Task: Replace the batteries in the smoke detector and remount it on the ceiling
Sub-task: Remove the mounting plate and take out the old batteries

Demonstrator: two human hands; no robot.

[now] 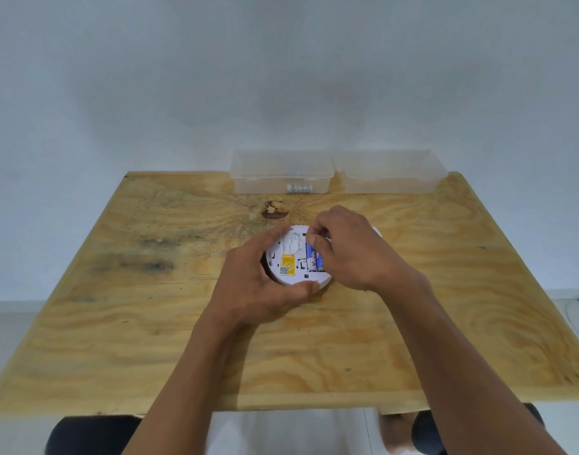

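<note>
Head view: round white plastic smoke detector, back side up, yellow label and open battery bay showing, resting near mid-counter. Blue-and-white cylindrical batteries seated side by side in the bay, far ends hidden under fingertips. Left hand cupped around the detector's left and near rim, fingers curled on the housing, thumb pressed along the front edge. Right hand bent over the bay, fingers pinched together at the batteries' far end; whether gripping a cell or only pressing on it, cannot tell. Small white piece, mostly hidden behind the right hand, possibly the mounting base. Pale plywood counter beneath. Two clear plastic lidded boxes at the far edge, well apart from the hands. Likely risks: a cell popping free under spring pressure and rolling off, polarity reversed on insertion, or the detector skidding if the left hold slackens.
</note>
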